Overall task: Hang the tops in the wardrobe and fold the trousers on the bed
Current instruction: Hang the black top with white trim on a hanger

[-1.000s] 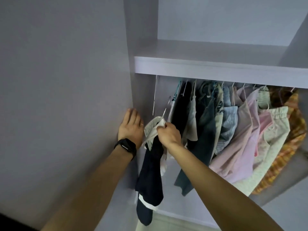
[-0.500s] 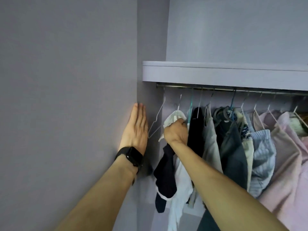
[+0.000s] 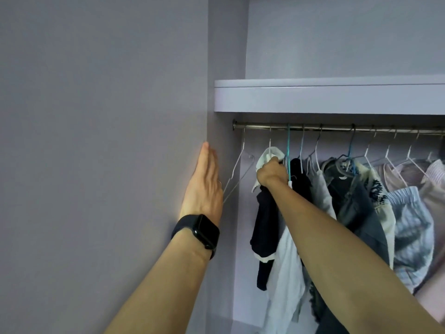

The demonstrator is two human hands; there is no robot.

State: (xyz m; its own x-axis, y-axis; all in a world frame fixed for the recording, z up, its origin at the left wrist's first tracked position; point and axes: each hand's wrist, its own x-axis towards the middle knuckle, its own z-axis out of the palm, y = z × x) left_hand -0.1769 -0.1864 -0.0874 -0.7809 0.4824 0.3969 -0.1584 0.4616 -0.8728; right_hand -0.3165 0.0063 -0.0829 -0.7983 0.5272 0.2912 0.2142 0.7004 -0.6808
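Observation:
A white and navy top (image 3: pixel 267 227) hangs on a wire hanger whose hook sits on the metal rail (image 3: pixel 337 128), second from the rail's left end. My right hand (image 3: pixel 271 173) grips the top at its collar, just under the hook. An empty wire hanger (image 3: pixel 237 174) hangs at the rail's left end. My left hand (image 3: pixel 204 184), with a black watch on the wrist, presses flat with straight fingers against the front edge of the wardrobe's left side panel (image 3: pixel 218 68).
Several other garments (image 3: pixel 356 201) on hangers fill the rail to the right, dark and grey ones first, then striped and pink ones. A lilac shelf (image 3: pixel 325 97) runs just above the rail. A plain wall (image 3: pixel 96 141) fills the left.
My right hand has risen with the top and its hanger, and the hook now sits on the rail. The view has tilted up. My left hand stays on the panel edge, fingers now straight.

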